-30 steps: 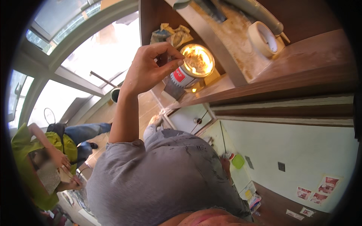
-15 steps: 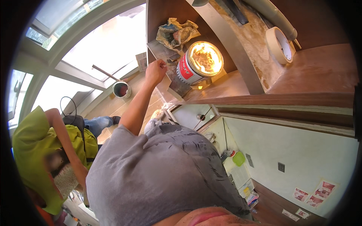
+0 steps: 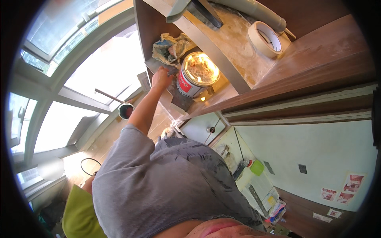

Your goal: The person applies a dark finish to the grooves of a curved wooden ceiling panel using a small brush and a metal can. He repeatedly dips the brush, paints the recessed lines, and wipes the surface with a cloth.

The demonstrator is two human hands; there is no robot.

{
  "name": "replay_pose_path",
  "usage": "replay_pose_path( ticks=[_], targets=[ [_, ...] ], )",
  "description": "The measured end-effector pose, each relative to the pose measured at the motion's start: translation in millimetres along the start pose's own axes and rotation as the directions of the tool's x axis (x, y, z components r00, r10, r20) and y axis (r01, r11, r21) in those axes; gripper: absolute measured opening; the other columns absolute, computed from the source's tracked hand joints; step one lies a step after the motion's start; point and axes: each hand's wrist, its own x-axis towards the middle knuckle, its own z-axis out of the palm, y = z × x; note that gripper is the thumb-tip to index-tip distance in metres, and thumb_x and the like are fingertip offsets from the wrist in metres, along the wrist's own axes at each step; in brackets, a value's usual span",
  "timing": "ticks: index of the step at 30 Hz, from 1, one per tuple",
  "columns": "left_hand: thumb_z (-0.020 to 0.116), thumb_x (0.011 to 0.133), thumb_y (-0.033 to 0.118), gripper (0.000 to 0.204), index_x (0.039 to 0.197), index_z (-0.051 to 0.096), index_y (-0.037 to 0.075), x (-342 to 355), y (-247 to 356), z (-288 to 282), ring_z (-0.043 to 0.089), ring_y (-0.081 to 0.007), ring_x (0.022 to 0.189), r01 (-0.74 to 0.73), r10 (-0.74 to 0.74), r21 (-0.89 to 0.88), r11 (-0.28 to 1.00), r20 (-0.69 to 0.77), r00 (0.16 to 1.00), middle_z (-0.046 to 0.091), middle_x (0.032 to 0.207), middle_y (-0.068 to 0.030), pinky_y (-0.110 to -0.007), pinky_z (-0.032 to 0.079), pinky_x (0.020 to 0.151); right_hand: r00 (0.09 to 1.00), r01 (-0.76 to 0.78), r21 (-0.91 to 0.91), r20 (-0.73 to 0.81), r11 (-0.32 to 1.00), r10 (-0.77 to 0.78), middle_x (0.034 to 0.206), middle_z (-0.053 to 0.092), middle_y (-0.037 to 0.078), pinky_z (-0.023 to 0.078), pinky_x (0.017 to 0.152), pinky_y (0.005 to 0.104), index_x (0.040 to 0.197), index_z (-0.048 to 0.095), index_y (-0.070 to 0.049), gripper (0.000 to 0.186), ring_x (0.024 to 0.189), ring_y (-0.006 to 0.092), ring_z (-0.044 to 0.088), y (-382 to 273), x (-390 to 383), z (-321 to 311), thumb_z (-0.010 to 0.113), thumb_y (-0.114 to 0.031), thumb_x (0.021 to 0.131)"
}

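My left hand point(image 3: 162, 77) reaches into a wooden compartment, fingers closed on what looks like a small dark grey flat piece point(image 3: 172, 72). Just right of it stands a metal can with a red label point(image 3: 186, 82); its top glows bright yellow, and I cannot tell whether that is flame or glare. A crumpled bag point(image 3: 168, 47) lies behind my fingers. On the board to the right are a masking tape roll point(image 3: 270, 39), a dark angled tool point(image 3: 206, 18) and a long grey tube point(image 3: 254, 12). My right hand is not in view.
A bucket with a stick point(image 3: 126, 111) stands on the tiled floor by bright windows. A yellow-green garment of another person point(image 3: 81, 208) shows at lower left. Below the wooden edge point(image 3: 301, 71) are a pale surface with taped pictures point(image 3: 353, 182) and assorted tools with a green item point(image 3: 257, 167).
My left hand has drawn back from over the can's rim to beside the can's left side, fingers now on the grey piece. The other person has moved mostly out of sight behind my body.
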Motion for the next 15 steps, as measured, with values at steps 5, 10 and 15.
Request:
replay_pose_path(
  ticks=[5,10,15],
  targets=[
    [0.070,0.089,0.023,0.027,0.104,0.069,0.000,20,-5,7,0.072,-0.0397,0.101,0.024,-0.022,0.040,0.999,-0.055,0.998,0.072,0.110,-0.0196,-0.049,0.058,0.085,0.999,-0.017,0.001,0.036,1.000,0.016,0.066,0.061,0.003,0.046,0.059,0.0313,0.071,0.061,-0.003,0.047,0.061,0.0099,0.053,-54,1,-8,0.080,-0.042,0.088],
    [0.065,0.093,0.021,0.020,0.089,0.076,0.005,9,5,-13,0.070,-0.0387,0.100,0.002,-0.018,-0.073,0.997,-0.214,0.977,0.069,0.108,-0.0154,-0.048,0.056,0.087,0.999,-0.028,-0.047,0.039,0.999,0.030,0.066,0.061,0.003,0.047,0.060,0.0313,0.072,0.060,-0.003,0.045,0.061,0.0100,0.053,-75,8,-21,0.079,-0.040,0.089],
    [0.067,0.093,0.027,0.023,0.089,0.077,0.007,-28,-1,-47,0.069,-0.0364,0.094,0.029,-0.102,-0.201,0.979,-0.363,0.926,0.068,0.101,-0.0155,-0.048,0.054,0.086,1.000,0.012,-0.130,0.005,0.992,-0.011,0.066,0.061,0.004,0.047,0.060,0.0313,0.073,0.059,-0.003,0.043,0.062,0.0101,0.054,-89,12,-38,0.079,-0.038,0.090]
  ],
)
